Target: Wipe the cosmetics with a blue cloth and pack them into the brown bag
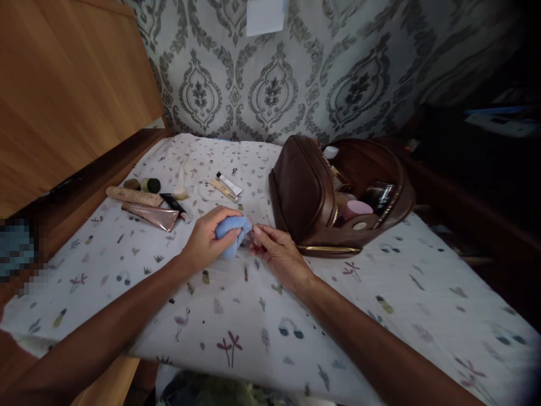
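Observation:
My left hand (210, 235) is closed round a bunched light blue cloth (229, 234), above the middle of the printed sheet. Just to its right, my right hand (281, 254) pinches a small, see-through, pinkish item (252, 237) between thumb and fingers. That item meets the cloth's right side; its exact kind is too blurred to tell. Beyond the hands lie a white tube (229, 184) and a slim beige tube (224, 190). To the right stands an unzipped brown leather bag (302, 192) holding several cosmetics, among them a pink-lidded container (358, 210).
At the left lie a rose-gold tube (150, 216), a long beige tube (133, 196), a black tube (173, 205) and small round containers (150, 185). A wooden panel (80, 79) rises at the left. Patterned wallpaper (273, 84) covers the wall behind the sheet (236, 316).

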Action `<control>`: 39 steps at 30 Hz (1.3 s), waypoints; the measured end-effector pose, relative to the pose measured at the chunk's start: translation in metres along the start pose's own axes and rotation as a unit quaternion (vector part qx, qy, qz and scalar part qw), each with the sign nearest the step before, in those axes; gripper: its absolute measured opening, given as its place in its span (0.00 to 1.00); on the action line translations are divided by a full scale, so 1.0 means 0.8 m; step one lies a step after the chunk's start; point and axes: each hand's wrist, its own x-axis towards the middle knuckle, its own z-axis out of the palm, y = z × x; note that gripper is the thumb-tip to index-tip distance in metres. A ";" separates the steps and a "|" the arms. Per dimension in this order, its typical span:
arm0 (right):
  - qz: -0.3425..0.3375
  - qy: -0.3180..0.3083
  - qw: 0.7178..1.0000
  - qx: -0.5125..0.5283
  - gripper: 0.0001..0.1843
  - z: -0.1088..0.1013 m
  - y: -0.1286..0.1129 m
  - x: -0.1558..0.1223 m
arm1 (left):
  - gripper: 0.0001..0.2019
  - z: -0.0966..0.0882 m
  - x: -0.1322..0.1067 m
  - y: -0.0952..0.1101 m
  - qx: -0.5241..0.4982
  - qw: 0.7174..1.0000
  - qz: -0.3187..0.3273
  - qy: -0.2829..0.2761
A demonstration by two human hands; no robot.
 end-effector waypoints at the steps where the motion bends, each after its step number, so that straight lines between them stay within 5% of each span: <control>1: -0.002 0.000 1.000 0.007 0.23 0.000 0.001 0.000 | 0.09 0.002 -0.001 0.001 0.005 1.000 0.009 -0.013; 12: -0.011 0.023 0.999 0.030 0.22 -0.004 0.000 0.004 | 0.10 0.010 -0.009 0.006 0.000 0.987 0.079 -0.143; 15: 0.006 0.018 0.999 0.032 0.22 -0.001 -0.003 0.002 | 0.10 0.006 -0.007 0.010 -0.041 0.991 0.050 -0.118; 20: 0.015 0.003 1.000 0.018 0.23 0.001 -0.003 -0.001 | 0.11 0.002 -0.005 0.008 -0.038 0.998 -0.038 0.017; 24: 0.002 0.007 1.000 -0.006 0.24 0.001 -0.003 -0.002 | 0.10 0.004 -0.005 0.003 0.003 1.000 0.015 -0.005; 32: 0.004 0.036 0.999 0.018 0.25 -0.001 -0.008 -0.001 | 0.10 0.004 -0.006 0.009 -0.016 0.987 0.076 -0.141; 35: 0.024 0.018 0.999 0.036 0.24 -0.002 -0.009 -0.001 | 0.09 0.005 -0.006 0.008 -0.030 0.991 0.053 -0.122; 39: 0.052 0.021 0.995 0.088 0.23 -0.001 -0.010 -0.001 | 0.10 0.003 -0.006 0.001 -0.024 0.999 -0.004 -0.029</control>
